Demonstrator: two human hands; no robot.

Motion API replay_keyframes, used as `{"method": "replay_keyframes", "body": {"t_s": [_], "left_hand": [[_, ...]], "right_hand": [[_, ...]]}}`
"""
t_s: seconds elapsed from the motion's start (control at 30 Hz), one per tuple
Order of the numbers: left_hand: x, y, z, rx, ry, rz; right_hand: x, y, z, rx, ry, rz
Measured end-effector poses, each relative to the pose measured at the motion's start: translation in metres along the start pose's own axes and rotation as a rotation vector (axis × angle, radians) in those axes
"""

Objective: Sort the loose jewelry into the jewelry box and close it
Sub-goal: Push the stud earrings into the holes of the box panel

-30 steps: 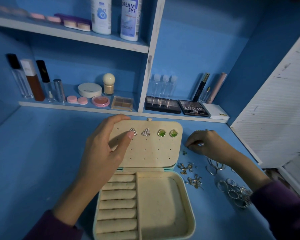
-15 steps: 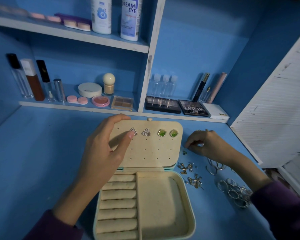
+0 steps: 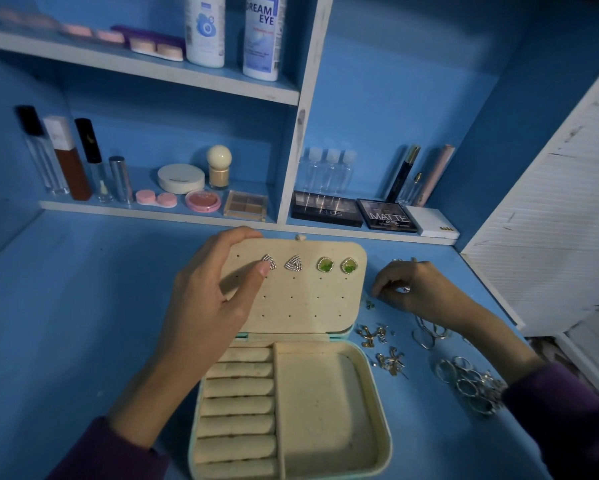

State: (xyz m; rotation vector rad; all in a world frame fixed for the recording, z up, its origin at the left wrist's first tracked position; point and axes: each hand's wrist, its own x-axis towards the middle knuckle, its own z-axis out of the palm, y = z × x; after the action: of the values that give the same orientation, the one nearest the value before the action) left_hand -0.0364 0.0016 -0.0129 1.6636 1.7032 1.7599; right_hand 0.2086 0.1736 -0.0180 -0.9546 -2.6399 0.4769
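The jewelry box [image 3: 320, 414] lies open on the blue desk [image 3: 83, 323]. The left hand [image 3: 208, 306] holds up its lid [image 3: 312, 306], fingers curled over the top edge and thumb pressed beside a triangular stud [image 3: 269, 262]. Two green studs [image 3: 349, 265] sit in the same row. The right hand [image 3: 421, 289], fingers curled, pinches a small silver piece [image 3: 406, 289] just right of the lid, near loose rings [image 3: 471, 382]

Loose jewelry [image 3: 464, 375] — R of box [image 3: 377, 445].

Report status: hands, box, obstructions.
Left hand grips open lid; right hand curled among loose earrings, hold unclear. Jewelry box open, four earrings pinned. Nothing blocking.
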Motion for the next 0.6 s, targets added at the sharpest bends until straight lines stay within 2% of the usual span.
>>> {"method": "replay_keyframes", "body": {"t_s": [0.2, 0.6], "left_hand": [[0.0007, -0.0059, -0.0007, -0.003, -0.005, -0.017], [0.0006, -0.0006, 0.0005, 0.003, 0.004, -0.003]], "right_hand": [[-0.0002, 0.0007, 0.0018, 0.022, 0.025, 0.055], [0.0021, 0.0007, 0.0011, -0.007, -0.037, 0.038]]}}
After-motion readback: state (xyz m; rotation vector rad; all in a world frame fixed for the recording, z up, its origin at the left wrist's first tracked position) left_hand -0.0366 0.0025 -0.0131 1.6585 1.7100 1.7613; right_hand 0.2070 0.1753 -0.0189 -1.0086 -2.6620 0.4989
